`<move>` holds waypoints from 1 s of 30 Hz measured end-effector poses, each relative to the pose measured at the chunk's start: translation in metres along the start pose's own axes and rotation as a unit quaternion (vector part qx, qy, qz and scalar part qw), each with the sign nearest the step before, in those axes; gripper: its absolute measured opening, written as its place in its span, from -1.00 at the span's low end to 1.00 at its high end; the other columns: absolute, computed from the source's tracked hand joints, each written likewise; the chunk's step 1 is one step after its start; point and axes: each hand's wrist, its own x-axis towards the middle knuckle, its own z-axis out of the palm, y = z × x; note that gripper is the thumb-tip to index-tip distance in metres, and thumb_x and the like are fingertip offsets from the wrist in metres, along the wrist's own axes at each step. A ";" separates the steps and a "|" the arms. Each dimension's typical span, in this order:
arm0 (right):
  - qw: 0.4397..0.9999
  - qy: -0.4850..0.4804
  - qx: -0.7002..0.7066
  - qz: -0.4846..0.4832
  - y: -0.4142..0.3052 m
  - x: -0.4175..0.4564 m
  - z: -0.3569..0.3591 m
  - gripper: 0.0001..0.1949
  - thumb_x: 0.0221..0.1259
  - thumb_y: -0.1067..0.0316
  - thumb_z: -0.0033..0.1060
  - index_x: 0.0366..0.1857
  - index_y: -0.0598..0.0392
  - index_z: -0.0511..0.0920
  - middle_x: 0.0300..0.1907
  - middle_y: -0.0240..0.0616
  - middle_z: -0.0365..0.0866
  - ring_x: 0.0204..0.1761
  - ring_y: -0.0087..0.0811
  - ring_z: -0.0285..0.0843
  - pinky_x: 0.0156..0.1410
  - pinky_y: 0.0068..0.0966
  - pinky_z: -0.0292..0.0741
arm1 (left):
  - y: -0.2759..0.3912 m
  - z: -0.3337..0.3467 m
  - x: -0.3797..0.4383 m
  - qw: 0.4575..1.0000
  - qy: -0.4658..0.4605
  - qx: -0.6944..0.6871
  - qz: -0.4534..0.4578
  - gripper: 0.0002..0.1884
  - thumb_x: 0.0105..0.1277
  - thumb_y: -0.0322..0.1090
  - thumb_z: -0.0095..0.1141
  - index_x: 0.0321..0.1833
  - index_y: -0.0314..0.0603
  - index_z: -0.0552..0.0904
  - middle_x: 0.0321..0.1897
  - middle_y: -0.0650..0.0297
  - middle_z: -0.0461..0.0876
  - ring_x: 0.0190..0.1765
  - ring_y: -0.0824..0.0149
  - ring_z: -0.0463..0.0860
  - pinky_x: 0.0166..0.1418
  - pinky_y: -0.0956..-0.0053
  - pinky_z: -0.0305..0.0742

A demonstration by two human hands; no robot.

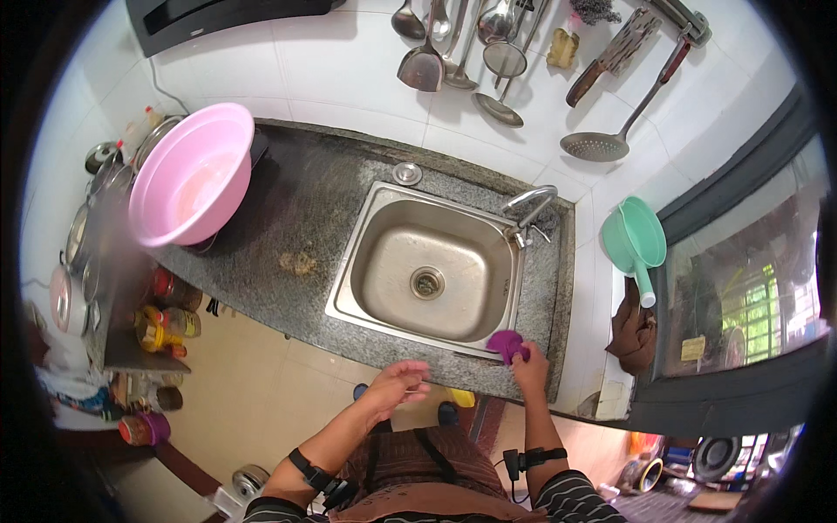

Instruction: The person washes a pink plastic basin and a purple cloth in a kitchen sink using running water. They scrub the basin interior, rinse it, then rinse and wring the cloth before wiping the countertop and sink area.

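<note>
A purple cloth (505, 344) is gripped in my right hand (529, 367) at the near right corner of the stainless steel sink (340, 304). Part of the cloth lies over the sink's rim. My left hand (397, 387) is held in front of the counter's near edge with its fingers partly spread and nothing in them. The sink basin holds no dishes, and its drain strainer (427, 283) shows in the middle. A curved chrome faucet (535, 204) stands at the far right corner of the sink.
A pink plastic basin (196, 176) stands tilted on the left of the granite counter (294, 196). A round metal stopper (407, 173) lies behind the sink. Ladles, a strainer (505, 60) and a cleaver (614, 55) hang on the tiled wall. A green dipper (633, 235) hangs at right above a brown cloth (633, 330).
</note>
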 end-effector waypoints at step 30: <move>0.549 -0.114 0.750 0.351 -0.105 0.258 0.051 -0.54 0.53 -0.13 -0.03 -0.28 0.12 0.56 -0.43 -0.39 0.61 -0.50 -0.57 0.50 -0.56 -0.70 0.25 | 0.152 0.010 0.191 0.993 0.041 -0.100 0.038 -0.66 0.48 -0.35 0.09 0.28 -0.09 0.49 0.10 0.24 0.63 0.06 0.29 0.65 0.09 0.36 0.57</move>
